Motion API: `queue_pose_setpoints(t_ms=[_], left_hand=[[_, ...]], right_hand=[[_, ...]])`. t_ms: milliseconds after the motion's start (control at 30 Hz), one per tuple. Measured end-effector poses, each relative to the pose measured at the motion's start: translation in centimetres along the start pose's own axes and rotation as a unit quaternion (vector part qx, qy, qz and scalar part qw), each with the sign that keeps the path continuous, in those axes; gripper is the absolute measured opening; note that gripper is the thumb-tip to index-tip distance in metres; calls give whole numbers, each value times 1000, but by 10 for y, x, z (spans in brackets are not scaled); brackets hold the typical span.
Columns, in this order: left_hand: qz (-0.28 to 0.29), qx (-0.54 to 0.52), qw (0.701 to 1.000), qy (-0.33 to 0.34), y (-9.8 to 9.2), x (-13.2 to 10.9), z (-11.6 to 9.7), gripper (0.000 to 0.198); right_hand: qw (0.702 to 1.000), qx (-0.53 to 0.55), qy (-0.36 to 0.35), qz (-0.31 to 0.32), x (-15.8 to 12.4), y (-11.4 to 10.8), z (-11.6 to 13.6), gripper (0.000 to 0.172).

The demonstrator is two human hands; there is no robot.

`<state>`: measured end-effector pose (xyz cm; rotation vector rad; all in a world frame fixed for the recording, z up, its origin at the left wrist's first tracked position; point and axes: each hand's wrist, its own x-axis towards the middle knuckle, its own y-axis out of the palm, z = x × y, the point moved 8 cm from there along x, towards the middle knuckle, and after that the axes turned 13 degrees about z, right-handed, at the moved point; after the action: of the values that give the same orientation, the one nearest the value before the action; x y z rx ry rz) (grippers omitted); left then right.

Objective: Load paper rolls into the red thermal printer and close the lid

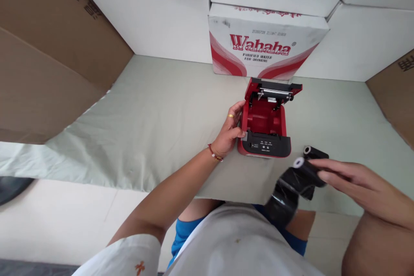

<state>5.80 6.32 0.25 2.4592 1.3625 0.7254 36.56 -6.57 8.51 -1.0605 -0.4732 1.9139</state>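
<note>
A red and black label printer (264, 148) stands on the cloth with its lid (274, 88) raised and its red inside showing. My left hand (230, 131) grips the printer's left side, the thumb on the grey corner piece and the other fingers along the wall. To the right of the printer, my right hand (343, 177) pinches the end of a black ribbon roll (310, 172) with a pale core. A loose length of shiny black film (283, 200) hangs from it past the table's front edge. Another black roll (315, 152) shows just behind, partly hidden.
Pale green cloth (168, 108) covers the table. A white and red water carton (265, 47) stands right behind the printer, against white boxes (155, 13). Brown cardboard boxes stand at the left (58, 64) and right (394, 90). My lap is below the front edge.
</note>
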Motion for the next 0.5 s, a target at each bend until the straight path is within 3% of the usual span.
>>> queue_pose_setpoints(t_ms=[67, 133, 300, 367, 500], left_hand=[[0, 2, 1000, -1, -1, 0, 0, 86], [3, 7, 1000, 0, -2, 0, -1, 86], [13, 18, 1000, 2, -2, 1, -2, 87], [15, 17, 1000, 2, -2, 1, -2, 87], [10, 13, 1000, -2, -1, 0, -2, 86]], right_hand=[[993, 92, -8, 76, 28, 23, 31, 57], [990, 129, -4, 53, 38, 28, 38, 55], [976, 22, 73, -203, 15, -11, -11, 47], [969, -67, 92, -217, 18, -17, -27, 47], [971, -175, 65, -152, 41, -6, -39, 49]])
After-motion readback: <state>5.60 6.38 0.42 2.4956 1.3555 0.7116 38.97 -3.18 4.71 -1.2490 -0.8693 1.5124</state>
